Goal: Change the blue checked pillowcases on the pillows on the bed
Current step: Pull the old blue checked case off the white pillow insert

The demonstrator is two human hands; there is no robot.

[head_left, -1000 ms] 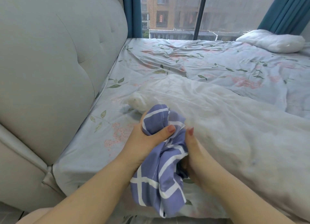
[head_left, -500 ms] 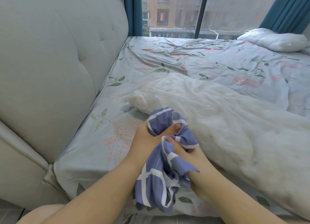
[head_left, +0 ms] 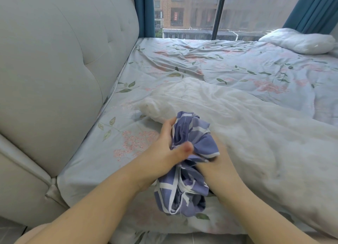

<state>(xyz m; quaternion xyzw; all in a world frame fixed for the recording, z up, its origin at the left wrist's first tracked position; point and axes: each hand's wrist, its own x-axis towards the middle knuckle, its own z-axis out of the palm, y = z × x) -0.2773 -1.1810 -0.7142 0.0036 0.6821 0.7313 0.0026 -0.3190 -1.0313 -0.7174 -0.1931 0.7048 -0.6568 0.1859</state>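
Observation:
A bunched blue checked pillowcase (head_left: 190, 152) sits between my two hands near the bed's front edge. My left hand (head_left: 164, 148) grips its upper part, thumb curled over the cloth. My right hand (head_left: 214, 169) grips the cloth from the right, its fingers hidden in the folds. The lower end of the pillowcase hangs down toward the mattress edge. A bare white pillow (head_left: 247, 134) lies on the floral sheet (head_left: 128, 141) just behind and right of my hands. A second bare white pillow (head_left: 300, 42) rests at the far right corner.
A padded grey headboard (head_left: 64, 70) runs along the left side. A window with blue curtains (head_left: 146, 11) stands beyond the bed's far edge. The floral sheet is rumpled across the far half of the bed.
My hands have gathered the pillowcase into a tighter bundle. The right hand has slid lower and deeper into the cloth, and the left thumb has moved down over it.

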